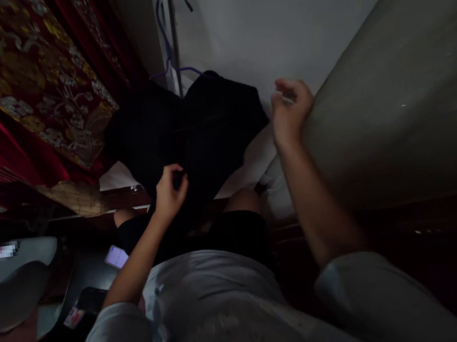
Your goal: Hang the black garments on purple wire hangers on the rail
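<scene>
A black garment (214,123) with a V-shaped neck hangs in front of me from a purple hanger (169,62). My left hand (171,194) is at the middle of its front, thumb and forefinger pinched together at the dark cloth. To the right of the garment, my right hand (291,110) is raised and apart from it, its fingers curled in toward the thumb. Slight blur covers those fingertips, and anything between them is too small to see. The garment's lower part hangs down over my lap.
Red curtain-like fabric (34,78) with gold and silver embroidery hangs at the left. A large pale, plastic-looking surface (402,94) rises on the right. Beside my left arm, a lit phone (116,257) and a dark object (92,300) lie on a dark seat.
</scene>
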The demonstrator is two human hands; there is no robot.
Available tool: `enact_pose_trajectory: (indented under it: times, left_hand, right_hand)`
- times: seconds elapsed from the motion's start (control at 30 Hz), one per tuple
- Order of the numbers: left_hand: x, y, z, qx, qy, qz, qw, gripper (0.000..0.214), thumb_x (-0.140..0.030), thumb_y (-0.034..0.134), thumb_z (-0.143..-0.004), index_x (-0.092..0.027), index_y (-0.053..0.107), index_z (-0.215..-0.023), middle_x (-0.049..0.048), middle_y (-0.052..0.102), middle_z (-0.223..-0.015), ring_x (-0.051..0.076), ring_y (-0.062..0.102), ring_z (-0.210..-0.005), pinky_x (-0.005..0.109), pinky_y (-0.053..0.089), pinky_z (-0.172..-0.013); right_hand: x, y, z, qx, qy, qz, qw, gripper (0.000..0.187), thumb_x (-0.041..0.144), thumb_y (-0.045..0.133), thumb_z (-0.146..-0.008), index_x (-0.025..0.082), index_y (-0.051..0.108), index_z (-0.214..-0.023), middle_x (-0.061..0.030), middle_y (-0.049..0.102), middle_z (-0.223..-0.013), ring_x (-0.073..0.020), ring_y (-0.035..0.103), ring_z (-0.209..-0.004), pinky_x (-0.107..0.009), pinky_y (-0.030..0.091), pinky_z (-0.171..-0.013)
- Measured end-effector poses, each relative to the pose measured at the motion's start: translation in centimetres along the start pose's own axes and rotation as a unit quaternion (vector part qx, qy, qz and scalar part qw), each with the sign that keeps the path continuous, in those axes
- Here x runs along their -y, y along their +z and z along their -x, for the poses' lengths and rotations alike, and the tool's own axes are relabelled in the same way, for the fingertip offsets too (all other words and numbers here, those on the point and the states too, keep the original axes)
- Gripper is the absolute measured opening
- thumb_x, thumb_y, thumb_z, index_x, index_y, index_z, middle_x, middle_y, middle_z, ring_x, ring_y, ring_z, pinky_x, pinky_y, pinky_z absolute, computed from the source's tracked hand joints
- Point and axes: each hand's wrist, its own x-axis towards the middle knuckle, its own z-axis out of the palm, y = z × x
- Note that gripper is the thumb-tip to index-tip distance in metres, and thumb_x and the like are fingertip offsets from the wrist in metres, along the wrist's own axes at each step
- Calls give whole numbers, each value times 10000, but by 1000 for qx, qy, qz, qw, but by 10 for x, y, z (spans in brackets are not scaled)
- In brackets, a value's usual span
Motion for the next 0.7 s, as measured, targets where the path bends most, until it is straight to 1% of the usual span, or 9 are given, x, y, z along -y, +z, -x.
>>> enact_pose_trajectory:
  times: [0.07, 0.1, 0.13, 0.23, 0.3, 0.4, 0.5, 0.6, 0.7]
  left_hand:
    - [-1, 19, 10, -81, -65, 85, 991, 473, -292, 695, -969, -245, 462, -1378, 25, 616, -965, 142, 643, -796, 259, 546, -772]
    - [-3, 28, 14, -115, -97, 122, 981, 626, -329, 721, -960, -262, 372, -1476, 21, 617, -955, 144, 652, -798, 263, 553, -780]
    - [-5, 37, 18, -140, -123, 154, 970, 756, -359, 741, -950, -273, 281, -1544, 20, 624, -946, 151, 667, -816, 275, 562, -804]
    - [-15, 54, 25, -155, -167, 214, 950, 849, -390, 743, -952, -271, 202, -1596, 42, 674, -966, 180, 711, -914, 328, 573, -916]
    - [-19, 55, 28, -126, -181, 241, 945, 753, -373, 727, -960, -257, 289, -1562, 54, 701, -977, 191, 727, -940, 353, 571, -954]
    - [-17, 48, 31, -100, -195, 256, 941, 644, -337, 753, -931, -233, 415, -1469, 43, 707, -940, 186, 726, -904, 333, 572, -920]
    - [-13, 41, 34, -131, -199, 253, 938, 633, -320, 778, -902, -228, 438, -1429, 18, 666, -903, 154, 690, -843, 273, 555, -848]
    - [-10, 39, 36, -155, -198, 251, 935, 624, -302, 769, -904, -231, 431, -1424, 9, 625, -908, 137, 653, -829, 248, 528, -815]
    - [-12, 39, 38, -145, -195, 250, 937, 584, -249, 743, -911, -227, 443, -1412, 3, 613, -903, 132, 635, -832, 248, 509, -822]
  right_hand:
    - [9, -5, 40, -31, 38, -50, 998, 320, -41, 684, -766, 140, 709, -1029, -133, 712, -1153, -183, 649, -1026, -299, 481, -838]
    - [17, -7, 65, -14, 56, -94, 994, 174, 48, 691, -814, 146, 699, -958, -115, 716, -1044, -172, 651, -947, -296, 486, -831]
    - [27, -9, 92, 44, 76, -139, 986, 37, 175, 672, -882, 156, 686, -910, -90, 702, -939, -163, 649, -879, -292, 491, -816]
    - [52, -7, 166, 288, 166, -207, 920, 282, 456, 695, -876, 181, 657, -926, -51, 680, -840, -162, 647, -762, -267, 481, -672]
    - [62, -2, 196, 328, 171, -193, 909, 327, 493, 717, -839, 196, 602, -908, -24, 647, -800, -156, 631, -729, -260, 469, -646]
    - [65, 3, 209, 352, 125, -158, 914, 289, 471, 662, -888, 206, 553, -851, -5, 605, -759, -149, 601, -711, -263, 452, -653]
    - [66, 2, 206, 419, 112, -158, 887, 272, 456, 631, -919, 205, 583, -825, -3, 602, -748, -148, 596, -709, -260, 451, -647]
    - [71, 0, 207, 452, 172, -195, 853, 297, 496, 604, -922, 204, 634, -871, -7, 625, -751, -145, 603, -646, -250, 456, -558]
    - [78, -1, 213, 431, 239, -224, 841, 336, 522, 587, -902, 195, 654, -870, 0, 617, -678, -127, 570, -531, -230, 411, -463]
